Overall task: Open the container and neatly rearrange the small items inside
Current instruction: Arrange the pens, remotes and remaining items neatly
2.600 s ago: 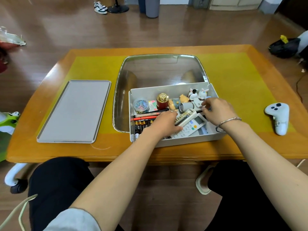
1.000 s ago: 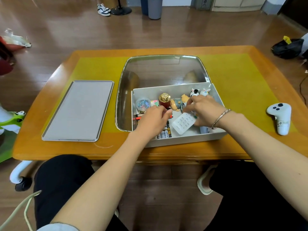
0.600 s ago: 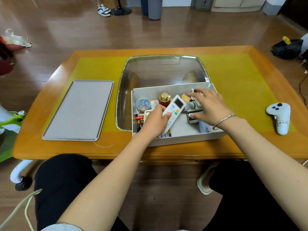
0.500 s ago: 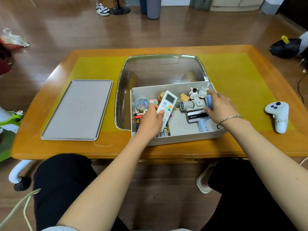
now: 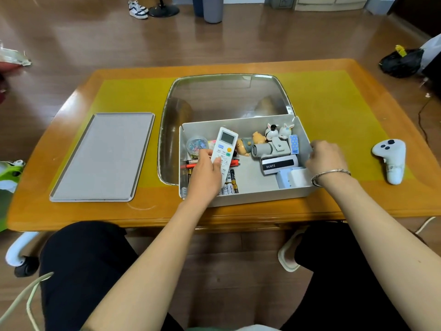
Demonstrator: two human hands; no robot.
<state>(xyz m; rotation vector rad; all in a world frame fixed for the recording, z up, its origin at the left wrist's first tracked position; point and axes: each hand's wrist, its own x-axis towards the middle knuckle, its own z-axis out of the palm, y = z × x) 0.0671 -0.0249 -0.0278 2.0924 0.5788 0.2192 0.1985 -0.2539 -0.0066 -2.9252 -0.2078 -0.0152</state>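
A: Okay, status? Where's the container?

B: Container [image 5: 243,198] sits open at the table's near edge; lid [image 5: 100,156] lies well to its left. Left hand [image 5: 205,175] grips the white remote [image 5: 224,151], tilted up over the pens [image 5: 191,164] and batteries [image 5: 230,185]. Right hand [image 5: 325,158] is loosely curled at the right wall, holding nothing I can see.

A: How should the remote be placed?

B: Probably flat on the bare floor mid-box, parallel to the pens.

A: Obstacles?

B: The grey BENTE gadget [image 5: 278,158] and figurines [image 5: 274,133] crowd the far right. A game controller [image 5: 391,158] sits on the table to the right, out of the way.
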